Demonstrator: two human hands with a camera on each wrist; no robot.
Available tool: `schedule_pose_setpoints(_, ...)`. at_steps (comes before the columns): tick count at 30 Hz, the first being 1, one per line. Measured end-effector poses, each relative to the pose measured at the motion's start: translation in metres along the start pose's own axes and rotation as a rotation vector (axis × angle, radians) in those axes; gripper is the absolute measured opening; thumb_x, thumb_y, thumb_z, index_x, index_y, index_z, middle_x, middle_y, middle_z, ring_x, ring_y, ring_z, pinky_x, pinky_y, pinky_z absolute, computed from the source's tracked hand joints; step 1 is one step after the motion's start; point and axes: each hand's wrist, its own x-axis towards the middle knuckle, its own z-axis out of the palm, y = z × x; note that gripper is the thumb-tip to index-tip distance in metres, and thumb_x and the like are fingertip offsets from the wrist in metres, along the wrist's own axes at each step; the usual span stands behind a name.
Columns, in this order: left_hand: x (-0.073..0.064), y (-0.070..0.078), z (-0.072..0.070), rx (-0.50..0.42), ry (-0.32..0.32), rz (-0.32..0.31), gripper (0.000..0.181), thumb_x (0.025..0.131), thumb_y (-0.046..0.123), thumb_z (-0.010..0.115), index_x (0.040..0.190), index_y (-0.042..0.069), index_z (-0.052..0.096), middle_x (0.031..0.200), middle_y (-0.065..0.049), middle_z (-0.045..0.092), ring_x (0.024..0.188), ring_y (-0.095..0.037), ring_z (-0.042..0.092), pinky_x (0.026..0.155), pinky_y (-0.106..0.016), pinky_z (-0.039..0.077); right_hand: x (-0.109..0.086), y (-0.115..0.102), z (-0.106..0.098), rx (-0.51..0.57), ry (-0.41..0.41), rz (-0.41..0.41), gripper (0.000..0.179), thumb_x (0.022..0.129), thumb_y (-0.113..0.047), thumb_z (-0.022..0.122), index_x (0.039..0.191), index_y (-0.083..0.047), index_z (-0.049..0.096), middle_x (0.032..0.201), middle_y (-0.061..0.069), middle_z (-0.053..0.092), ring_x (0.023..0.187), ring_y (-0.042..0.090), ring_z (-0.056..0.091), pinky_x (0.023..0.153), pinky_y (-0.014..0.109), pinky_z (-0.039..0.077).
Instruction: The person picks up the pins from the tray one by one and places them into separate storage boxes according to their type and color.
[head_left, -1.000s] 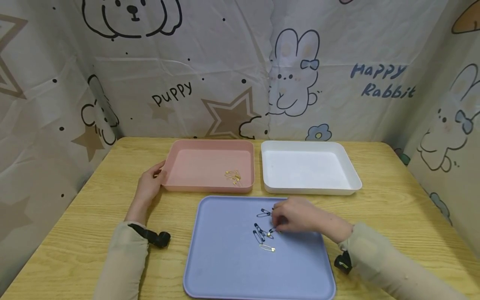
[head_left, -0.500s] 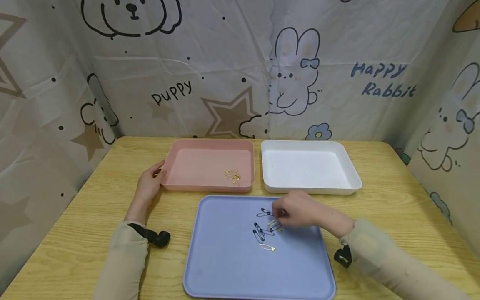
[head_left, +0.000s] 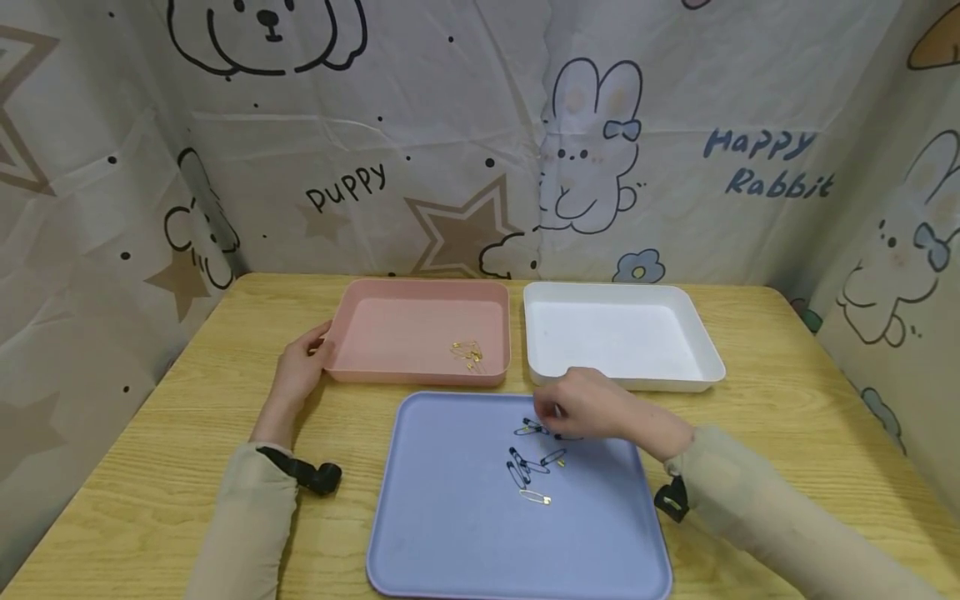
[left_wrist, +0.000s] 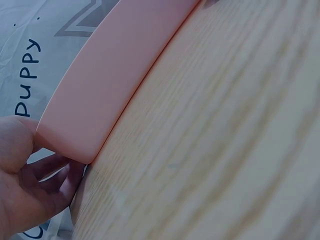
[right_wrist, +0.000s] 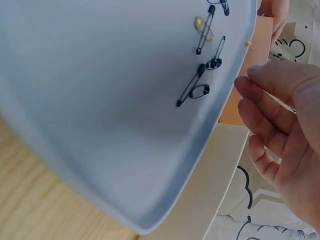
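My left hand (head_left: 295,371) holds the left front corner of the pink tray (head_left: 416,377), with the thumb at the rim and fingers curled beneath in the left wrist view. My right hand (head_left: 588,404) is over the far right part of the blue tray (head_left: 442,542), thumb and forefinger brought together. A small gold safety pin (right_wrist: 248,45) shows at its fingertips, mostly hidden by them. Several black safety pins (head_left: 517,471) lie below and beside that hand. Nearer me on the blue tray lies another gold safety pin (head_left: 535,497).
Several gold safety pins (head_left: 468,354) lie inside the pink tray's right front. A white tray (head_left: 626,383) stands to its right, just behind my right hand. All three trays sit on a wooden table (head_left: 337,533), and a printed curtain (head_left: 465,108) hangs behind.
My right hand has moved up and slightly left toward the far edge of the blue tray, and a gold safety pin has left the pile with it. My left hand stays put.
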Motion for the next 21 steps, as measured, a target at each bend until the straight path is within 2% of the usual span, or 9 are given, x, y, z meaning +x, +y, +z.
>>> schedule_pose_setpoints(8, 0.000, -0.001, -0.001, -0.003, -0.002, 0.000, 0.046, 0.097, 0.027, 0.038, 0.141, 0.014, 0.034, 0.134, -0.023, 0.040, 0.118, -0.032, 0.041, 0.092, -0.039, 0.037, 0.017, 0.001, -0.003, 0.026, -0.005, 0.021, 0.009, 0.083, -0.014, 0.063, 0.077, -0.020, 0.060, 0.069, -0.013, 0.057, 0.058, -0.001, 0.047, 0.057, 0.019, 0.042)
schedule_pose_setpoints(15, -0.002, 0.000, -0.001, -0.001, -0.003, -0.004, 0.047, 0.097, 0.029, 0.038, 0.142, 0.014, 0.033, 0.134, -0.023, 0.040, 0.118, -0.032, 0.041, 0.092, -0.038, 0.037, 0.032, 0.002, -0.007, 0.022, 0.013, 0.008, 0.007, 0.084, -0.011, 0.061, 0.080, -0.017, 0.063, 0.073, -0.010, 0.060, 0.062, 0.002, 0.050, 0.062, 0.021, 0.045)
schedule_pose_setpoints(21, -0.001, 0.001, -0.001, 0.005, 0.002, 0.002, 0.047, 0.097, 0.028, 0.038, 0.141, 0.014, 0.034, 0.133, -0.023, 0.041, 0.117, -0.032, 0.041, 0.091, -0.038, 0.038, 0.047, 0.005, -0.009, 0.005, 0.026, 0.046, 0.006, 0.083, -0.012, 0.062, 0.082, -0.017, 0.064, 0.075, -0.009, 0.061, 0.063, 0.004, 0.050, 0.062, 0.021, 0.045)
